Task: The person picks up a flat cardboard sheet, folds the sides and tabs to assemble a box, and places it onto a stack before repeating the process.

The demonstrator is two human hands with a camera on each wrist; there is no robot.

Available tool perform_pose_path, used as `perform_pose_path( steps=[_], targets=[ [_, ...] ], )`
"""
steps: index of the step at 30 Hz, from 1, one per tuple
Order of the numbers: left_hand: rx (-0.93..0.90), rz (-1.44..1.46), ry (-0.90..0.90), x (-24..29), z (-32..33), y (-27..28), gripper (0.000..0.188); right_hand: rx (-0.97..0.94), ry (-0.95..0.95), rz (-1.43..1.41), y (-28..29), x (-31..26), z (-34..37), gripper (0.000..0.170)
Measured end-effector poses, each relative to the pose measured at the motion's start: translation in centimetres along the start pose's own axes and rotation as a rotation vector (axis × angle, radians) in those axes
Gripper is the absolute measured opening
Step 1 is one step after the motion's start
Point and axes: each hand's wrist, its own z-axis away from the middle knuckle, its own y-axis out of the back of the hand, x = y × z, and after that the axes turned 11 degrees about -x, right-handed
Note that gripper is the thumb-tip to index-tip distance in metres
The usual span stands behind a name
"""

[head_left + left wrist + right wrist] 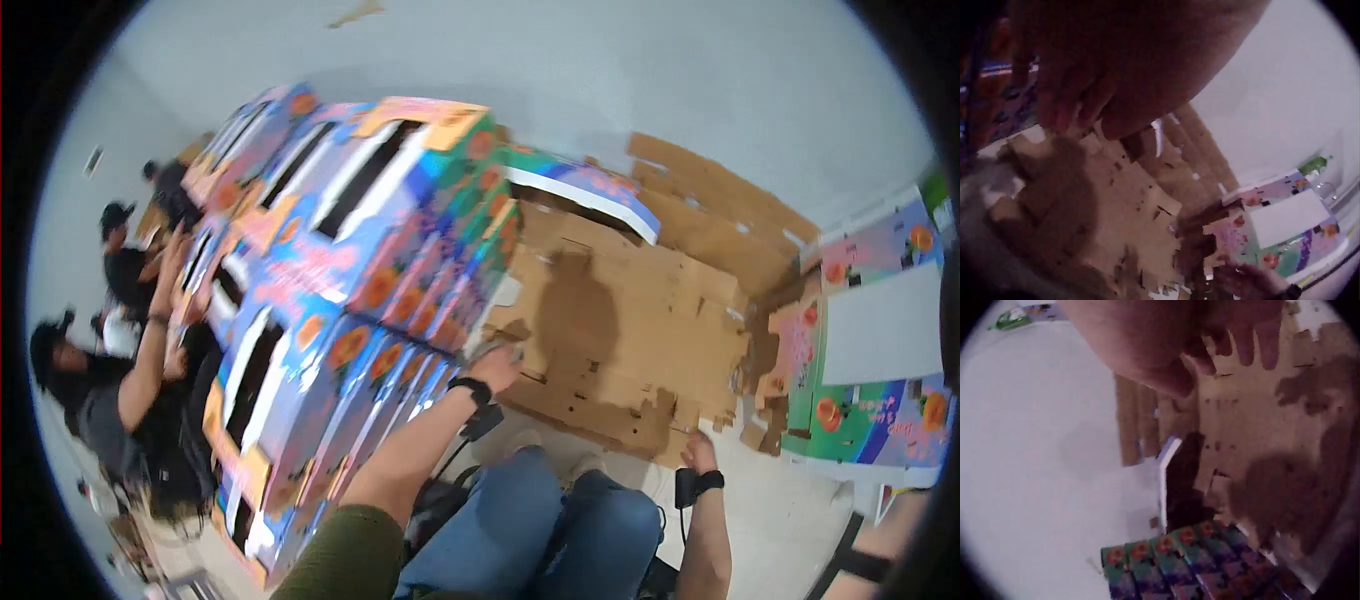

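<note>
My left hand hangs over the near left edge of the flattened brown cardboard, close beside the stack of printed cardboard pieces. In the left wrist view, the fingers of this hand droop loosely with nothing held. Off to the right, my right hand is near the cardboard's front right corner. The right wrist view shows its fingers relaxed and slightly spread, holding nothing. A printed piece with a white edge lies at the cardboard's far edge.
Brown cardboard sheets lie along the pale wall. Flat printed cardboard with a white sheet on it is at the right. Several people in dark clothes are beyond the stack on the left.
</note>
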Motion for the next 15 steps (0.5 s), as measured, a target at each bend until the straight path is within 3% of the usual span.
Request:
perform_pose_path(
  steps=[2, 5, 7, 10, 11, 12, 13, 15],
  targets=[
    [0.093, 0.005, -0.145, 0.5, 4.3, 1.1, 0.046, -0.082, 0.283, 0.087, -1.2, -3.7, 3.6, 0.061],
    [0.122, -0.114, -0.259, 0.8, 12.3, 3.2, 0.043, -0.073, 0.482, 0.285, -6.1, -8.5, 12.8, 0.055],
    [0.137, -0.209, -0.286, 3.1, 20.9, 5.8, 0.044, -0.015, 0.656, 0.526, -8.4, -8.9, 19.1, 0.050],
    [0.384, -0.264, -0.466, 0.4, 28.4, 7.3, 0.052, 0.075, 0.851, 0.664, -11.6, -7.7, 28.0, 0.046],
    [0.523, -0.283, -0.468, -1.9, 30.2, 7.4, 0.059, 0.100, 0.892, 0.677, -12.2, -6.6, 30.5, 0.045],
    [0.597, -0.391, -0.362, -2.2, 33.8, 8.2, 0.066, 0.128, 0.892, 0.670, -12.3, -5.3, 32.5, 0.045],
    [0.795, -0.404, -0.358, -5.1, 34.5, 8.7, 0.064, 0.136, 0.890, 0.653, -12.2, -3.7, 34.2, 0.045],
    [0.865, -0.520, -0.040, -11.4, 36.5, 9.4, 0.079, 0.150, 0.914, 0.617, -12.2, -1.5, 36.6, 0.044]
  ],
)
